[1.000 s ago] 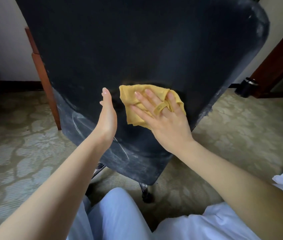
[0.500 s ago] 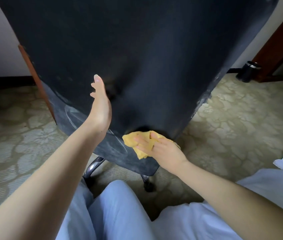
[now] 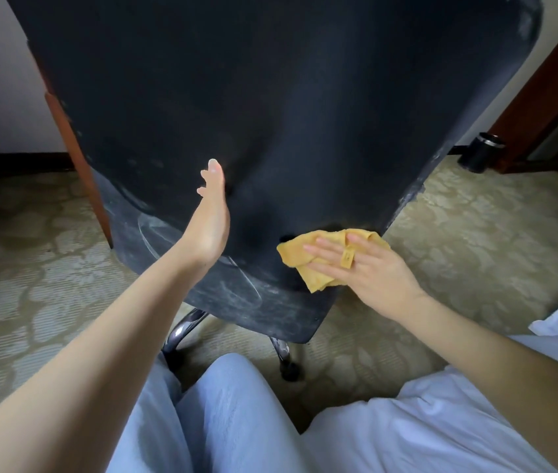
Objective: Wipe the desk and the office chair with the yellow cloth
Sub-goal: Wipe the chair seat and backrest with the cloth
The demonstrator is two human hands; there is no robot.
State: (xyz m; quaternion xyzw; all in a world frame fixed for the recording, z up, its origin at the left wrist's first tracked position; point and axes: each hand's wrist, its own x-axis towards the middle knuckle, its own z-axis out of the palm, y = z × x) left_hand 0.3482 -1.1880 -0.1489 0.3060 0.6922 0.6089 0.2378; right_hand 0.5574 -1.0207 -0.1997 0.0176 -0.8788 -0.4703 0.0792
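Right hand [image 3: 369, 268], fingers flat, has dragged yellow cloth [image 3: 304, 264] down to office chair [image 3: 270, 114] back's bottom-right edge. Left hand [image 3: 211, 220], open palm, still braces it. Dusty lower shell likely next.

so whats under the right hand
The yellow cloth lies under the right hand, which presses it flat against the lower edge of the black chair. The chair surface behind the cloth is covered, so its state cannot be seen.
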